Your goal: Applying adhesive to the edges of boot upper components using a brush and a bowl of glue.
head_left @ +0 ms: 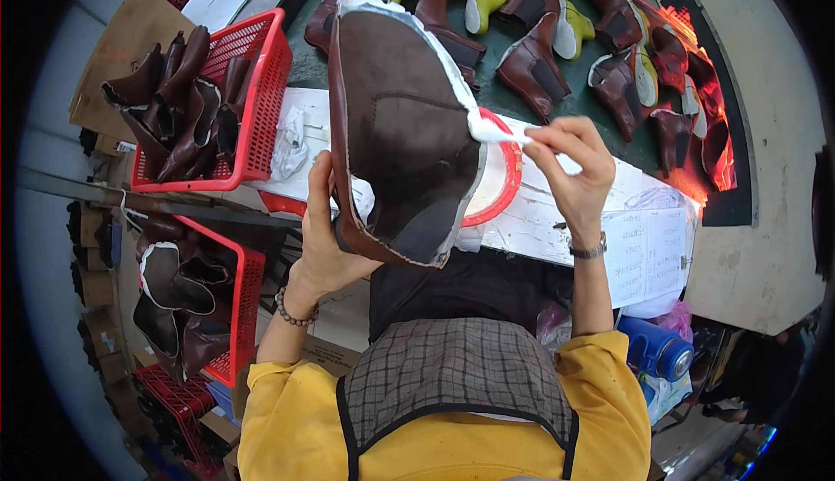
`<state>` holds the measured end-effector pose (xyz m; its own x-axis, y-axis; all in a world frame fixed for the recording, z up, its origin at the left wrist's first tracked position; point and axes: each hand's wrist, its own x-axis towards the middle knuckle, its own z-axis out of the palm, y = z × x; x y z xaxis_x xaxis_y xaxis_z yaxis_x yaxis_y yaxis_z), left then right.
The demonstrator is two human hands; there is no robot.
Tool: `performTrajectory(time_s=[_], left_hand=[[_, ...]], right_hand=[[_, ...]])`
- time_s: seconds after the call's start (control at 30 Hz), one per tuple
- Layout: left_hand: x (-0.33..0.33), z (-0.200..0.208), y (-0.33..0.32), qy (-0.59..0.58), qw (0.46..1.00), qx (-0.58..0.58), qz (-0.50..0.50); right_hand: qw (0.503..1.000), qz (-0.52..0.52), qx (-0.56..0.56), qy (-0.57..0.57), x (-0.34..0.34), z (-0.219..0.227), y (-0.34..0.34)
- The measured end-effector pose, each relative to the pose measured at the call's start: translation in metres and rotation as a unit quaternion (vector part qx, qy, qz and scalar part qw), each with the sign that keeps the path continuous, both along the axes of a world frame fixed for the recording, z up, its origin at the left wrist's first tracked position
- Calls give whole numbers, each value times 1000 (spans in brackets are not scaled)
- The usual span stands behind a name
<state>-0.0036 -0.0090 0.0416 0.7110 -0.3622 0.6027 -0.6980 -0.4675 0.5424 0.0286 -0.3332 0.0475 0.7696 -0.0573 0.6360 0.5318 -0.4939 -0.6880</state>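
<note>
Upper (404, 124) is gripped by the half-open left hand (326, 250); brush (494, 131) is tightly pinched by the right hand (577, 168) against the upper.

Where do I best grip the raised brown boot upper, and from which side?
The boot upper is probably best gripped low on its left side, coming from the left, where the left hand holds it: white coating lines the top and right edges, while that side shows mostly brown leather.

Head-worn fisheye, left of pair, looks down from near, past plaid apron (452, 368) onto white bench (526, 242)
</note>
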Motion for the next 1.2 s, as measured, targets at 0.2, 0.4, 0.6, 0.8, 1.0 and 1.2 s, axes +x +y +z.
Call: performTrajectory(time_s=[0.2, 0.4, 0.6, 0.8, 1.0, 1.2], left_hand=[[20, -11, 7, -91, 994, 26, -56], [36, -4, -2, -169, 982, 26, -75], [62, -18, 8, -229, 973, -9, -37], [82, -45, 16, -295, 955, 33, -18], [94, -70, 18, -366, 928, 69, -7], [86, -8, 4, -298, 954, 14, -3]], right_hand=[[999, -1, -31, -10, -26, -3, 4], [996, -79, -10, -52, -5, 15, 4], [998, -9, -43, -42, -26, 5, 11], [999, 31, -24, -2, -47, 0, 25], [996, 67, 15, 50, -65, 5, 36], [990, 12, 48, 132, -54, 8, 39]])
